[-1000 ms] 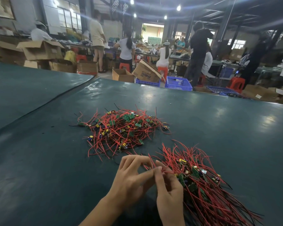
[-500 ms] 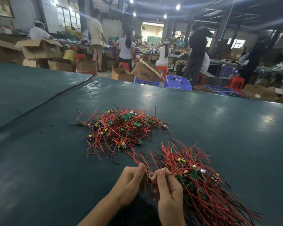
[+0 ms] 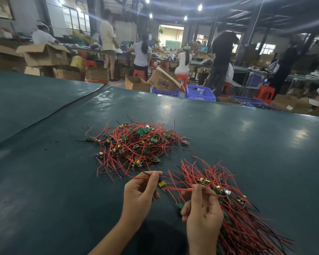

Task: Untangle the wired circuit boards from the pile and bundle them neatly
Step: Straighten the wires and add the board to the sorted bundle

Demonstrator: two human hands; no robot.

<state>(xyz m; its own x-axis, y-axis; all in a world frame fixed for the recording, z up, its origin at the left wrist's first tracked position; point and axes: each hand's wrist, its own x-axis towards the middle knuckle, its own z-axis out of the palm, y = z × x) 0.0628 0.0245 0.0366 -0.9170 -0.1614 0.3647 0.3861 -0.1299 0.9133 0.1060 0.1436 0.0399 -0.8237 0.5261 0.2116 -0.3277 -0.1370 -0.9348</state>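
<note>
"Teal sheeting covers the whole surface, doesn't it?"

"Yes, dark and slightly glossy. Past its far edge, cardboard boxes and blue crates stand on the floor."

"What's the biggest thing lying on it?"

"The sorted bundle at the near right. Its red and black wires are fanned roughly one way, with green boards among them."

"And the tangled pile?"

"Further out, left of centre. Small green boards and yellow and blue components are knotted among looping red wires. It's separate from the bundle, though a few stray strands reach toward it."

"Where are the hands?"

"Both are near the front edge, between pile and bundle. The left hand has its fingers curled, thumb and forefinger pinching a red lead and a thin black one. The right hand overlaps the bundle's left edge. Its fingers are curled too, the tips nipping a long red wire that runs across toward the bundle."

"Anything between them?"

"One small circuit board with a yellow and a blue part, just beside the left forefinger. Its wires seem to lead to both hands, but the strands overlap too much to be sure. A smaller green board peeps out by the right hand's lower fingers, and I can't tell whether it's gripped"
</note>
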